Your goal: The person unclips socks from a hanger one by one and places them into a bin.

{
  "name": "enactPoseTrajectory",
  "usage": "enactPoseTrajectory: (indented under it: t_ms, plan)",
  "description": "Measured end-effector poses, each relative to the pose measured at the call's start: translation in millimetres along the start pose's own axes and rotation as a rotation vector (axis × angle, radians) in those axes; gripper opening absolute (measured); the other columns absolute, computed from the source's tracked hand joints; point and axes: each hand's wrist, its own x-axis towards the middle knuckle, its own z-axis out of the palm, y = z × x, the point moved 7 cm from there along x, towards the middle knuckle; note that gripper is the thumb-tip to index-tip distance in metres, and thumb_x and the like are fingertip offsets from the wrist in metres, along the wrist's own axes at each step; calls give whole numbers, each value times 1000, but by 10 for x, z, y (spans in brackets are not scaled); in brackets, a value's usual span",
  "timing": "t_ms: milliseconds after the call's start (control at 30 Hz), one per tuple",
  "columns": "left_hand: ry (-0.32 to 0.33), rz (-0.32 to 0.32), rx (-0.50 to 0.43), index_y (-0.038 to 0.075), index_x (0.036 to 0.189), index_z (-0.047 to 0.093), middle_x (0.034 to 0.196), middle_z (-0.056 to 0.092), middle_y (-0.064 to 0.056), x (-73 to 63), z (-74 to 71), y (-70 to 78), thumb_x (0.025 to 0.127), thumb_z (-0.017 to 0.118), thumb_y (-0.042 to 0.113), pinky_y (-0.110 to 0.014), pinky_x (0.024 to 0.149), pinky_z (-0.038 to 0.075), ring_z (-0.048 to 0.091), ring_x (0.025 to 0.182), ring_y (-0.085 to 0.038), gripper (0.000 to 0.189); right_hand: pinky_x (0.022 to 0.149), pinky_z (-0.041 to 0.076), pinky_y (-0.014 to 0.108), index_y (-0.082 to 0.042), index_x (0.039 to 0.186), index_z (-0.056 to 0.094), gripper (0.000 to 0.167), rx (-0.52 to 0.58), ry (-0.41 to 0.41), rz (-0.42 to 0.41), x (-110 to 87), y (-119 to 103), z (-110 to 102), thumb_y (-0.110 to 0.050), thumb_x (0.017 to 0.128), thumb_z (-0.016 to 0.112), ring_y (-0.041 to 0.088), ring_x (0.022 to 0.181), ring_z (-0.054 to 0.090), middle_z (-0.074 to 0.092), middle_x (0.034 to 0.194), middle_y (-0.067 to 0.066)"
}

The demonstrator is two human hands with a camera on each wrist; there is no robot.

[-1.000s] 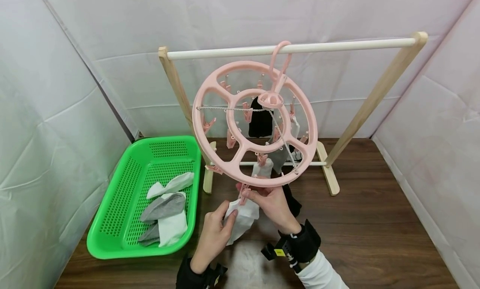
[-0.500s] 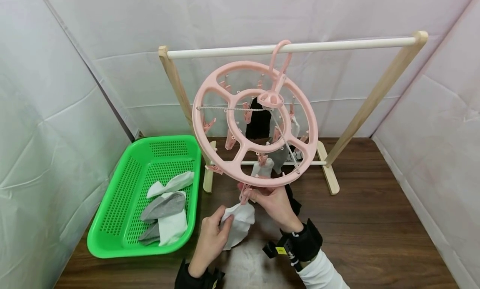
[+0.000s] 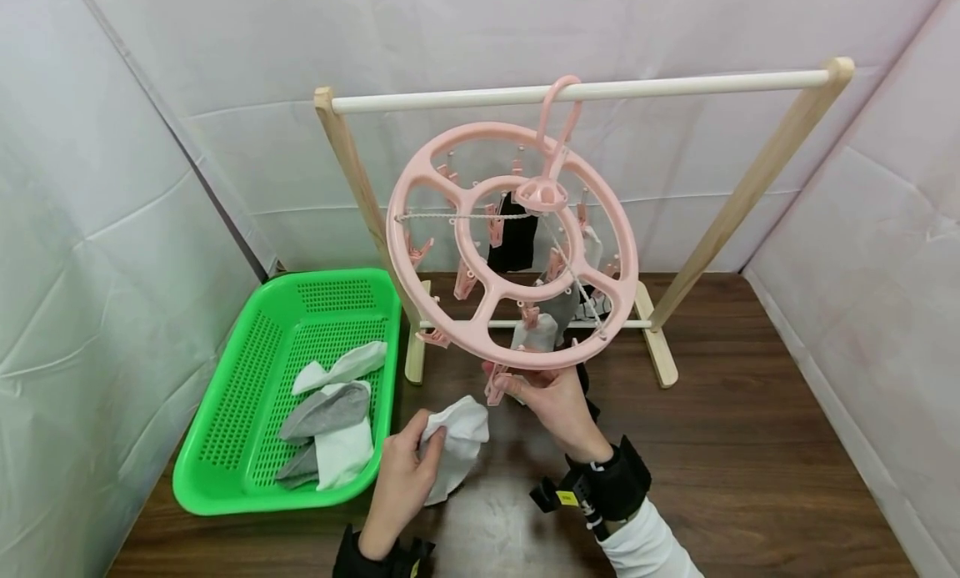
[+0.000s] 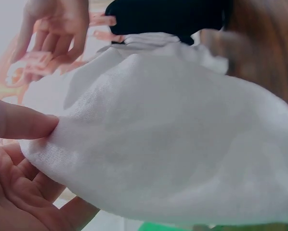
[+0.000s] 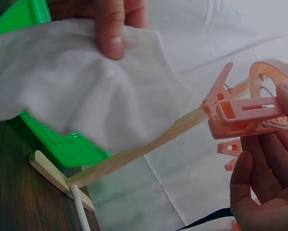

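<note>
In the head view my left hand [image 3: 405, 469] pinches the edge of a white sock [image 3: 456, 453] between thumb and fingers, and the sock hangs below the ring, apart from it. My right hand [image 3: 558, 403] holds a pink clothespin [image 3: 495, 386] at the near rim of the round pink drying hanger [image 3: 480, 332]. In the right wrist view nothing sits in the jaws of that clothespin [image 5: 245, 110], and the white sock [image 5: 86, 82] is to its left. The left wrist view is mostly filled by the sock [image 4: 173, 134], with the left thumb [image 4: 28, 124] on it.
A green basket [image 3: 202, 486] at left holds white and grey socks [image 3: 326, 415]. The hanger hooks onto a white rail [image 3: 675, 87] between wooden legs [image 3: 750, 190]. Black [image 3: 513, 240], grey and white pieces hang from its other clothespins. White fabric walls surround the wooden tabletop [image 3: 750, 461].
My left hand has drawn the white sock down and left, away from the clothespin that was on it a second ago. The right hand stays at that clothespin, shifting slightly right.
</note>
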Motion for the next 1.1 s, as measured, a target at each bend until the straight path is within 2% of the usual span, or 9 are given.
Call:
enactPoseTrajectory:
  t_ms: [133,267,500,600,733,800,867,1033,1100]
  plan:
    - [91,85,32,4,90,63,74,66,-5,59,-188,81,86,63,-11,-22,48,42,54,58,-6,16,78,53,41,22,107,57,23,-4,6,0,-12,-3,-16,4,93,60,30,84,67,69,88,20]
    - [198,162,72,0,92,65,82,70,-12,101,-433,167,85,63,-12,-24,53,49,64,66,-14,14,75,53,39,21,108,58,24,-21,15,3,-16,-3,-33,3,93,61,29,81,67,68,86,22]
    - [363,233,118,-5,88,65,75,67,-14,171,-881,278,78,65,-16,-19,54,47,59,61,-14,15,73,53,37,23,108,56,25,-24,15,-12,-25,-15,-47,3,93,60,29,80,68,69,83,20]
    - [419,214,148,-9,88,64,77,68,-18,181,-1067,273,79,64,-16,-13,58,46,61,66,-9,11,73,53,38,25,108,55,28,-11,17,-10,-33,-10,-46,2,93,60,29,81,68,67,84,24]
    - [499,142,211,-10,89,64,81,68,-23,150,-1300,220,83,63,-12,-8,61,41,56,72,6,6,76,53,38,21,108,56,26,-19,30,6,-50,5,-65,1,93,62,28,83,68,66,87,26]
    - [528,105,239,-10,90,64,84,68,-24,127,-1380,175,85,63,-11,-8,62,40,53,72,9,6,77,52,37,17,110,58,24,-31,41,17,-59,12,-80,0,93,62,27,84,68,67,88,23]
    - [528,61,277,-10,93,65,86,68,-24,108,-1418,121,86,63,-11,-9,61,37,54,70,3,8,77,52,36,11,115,60,25,-41,58,34,-72,19,-101,0,93,62,26,85,68,67,90,20]
    - [450,-13,319,-8,98,66,91,69,-25,83,-1358,-44,85,62,-12,-8,63,38,65,68,-29,15,77,51,32,0,126,59,34,-45,110,82,-99,39,-155,-2,93,63,22,85,67,68,95,11]
    - [413,-17,336,-7,99,66,91,69,-25,82,-1301,-98,84,62,-13,-17,61,43,66,69,-36,16,77,50,31,-1,126,59,33,-33,122,91,-103,39,-164,-2,93,63,21,85,67,68,96,10]
